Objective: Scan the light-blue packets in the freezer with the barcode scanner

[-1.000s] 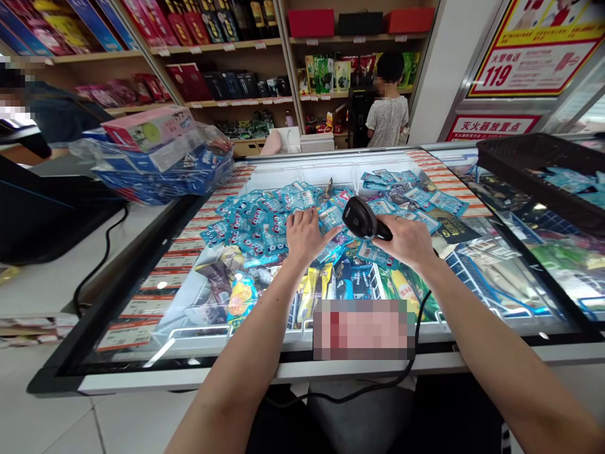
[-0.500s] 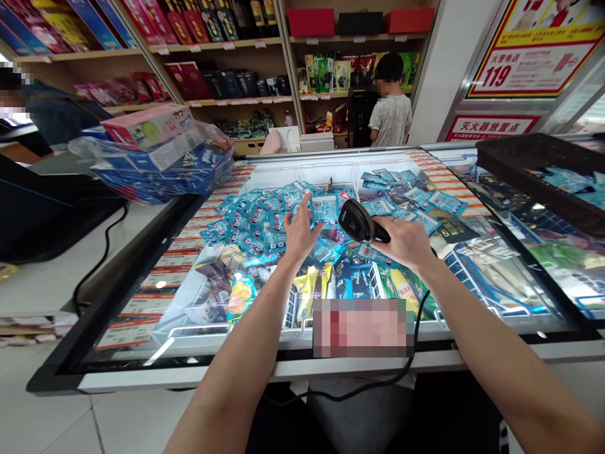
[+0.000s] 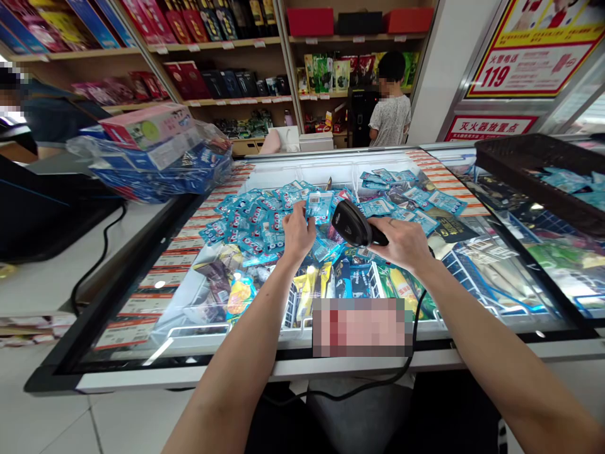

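Note:
My left hand [image 3: 299,232] is closed, thumb and fingers pinching the left edge of a small blue packet [image 3: 320,205] whose white barcode label faces up. My right hand [image 3: 401,239] is wrapped around the handle of a black barcode scanner [image 3: 352,226]. The scanner's head tilts toward the left, just beside the packet. Under and around both hands, many more blue packets [image 3: 258,217] lie in a loose spread on the glass top of a chest freezer [image 3: 189,309]. A second group of blue packets [image 3: 418,197] lies to the right.
Bagged boxes [image 3: 155,157] sit at the freezer's back left. A dark brown basket [image 3: 534,167] with blue packets stands at the right. The scanner's black cable [image 3: 418,315] hangs over the front edge. One person [image 3: 390,116] is behind the freezer, another [image 3: 57,116] at far left.
My left hand's fingers have closed from spread to a pinch on the blue packet, which has shifted slightly left. The scanner has moved slightly left and its head has tilted.

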{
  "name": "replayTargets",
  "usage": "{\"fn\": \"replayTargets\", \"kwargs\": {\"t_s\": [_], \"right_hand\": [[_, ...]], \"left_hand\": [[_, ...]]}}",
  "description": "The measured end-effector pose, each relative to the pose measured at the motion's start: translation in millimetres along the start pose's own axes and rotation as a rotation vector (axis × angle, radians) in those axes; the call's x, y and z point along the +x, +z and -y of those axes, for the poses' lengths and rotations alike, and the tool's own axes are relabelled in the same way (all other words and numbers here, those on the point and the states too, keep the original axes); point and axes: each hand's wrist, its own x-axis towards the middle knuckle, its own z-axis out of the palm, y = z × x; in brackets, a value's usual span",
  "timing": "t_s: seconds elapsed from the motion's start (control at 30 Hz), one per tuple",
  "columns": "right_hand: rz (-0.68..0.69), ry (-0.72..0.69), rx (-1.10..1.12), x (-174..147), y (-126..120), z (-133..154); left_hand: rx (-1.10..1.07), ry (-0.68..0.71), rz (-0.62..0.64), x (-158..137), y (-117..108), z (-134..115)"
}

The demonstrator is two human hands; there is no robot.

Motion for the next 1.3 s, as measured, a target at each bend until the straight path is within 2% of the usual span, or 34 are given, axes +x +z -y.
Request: {"fn": "replayTargets", "kwargs": {"t_s": [0.2,0.47,0.77,1.3], "right_hand": [[0.017,-0.009,0.002,-0.4,2.3,2.3],[0.058,-0.025,0.015,-1.3,9.1,4.0],[0.043,0.009,-0.013,-0.4,8.0,3.2],[0.046,0.006,-0.050,19.6,4.9,4.6]], "left_hand": [[0.002,-0.025,0.001,1.7,-5.5,-4.1],[0.045,0.019,0.009,0.9,-4.3,-2.9],[0.031,0.055,-0.003,0.3,-3.6,-3.3],[0.036,0.069,0.005,-1.1,-4.0,-4.4]]}}
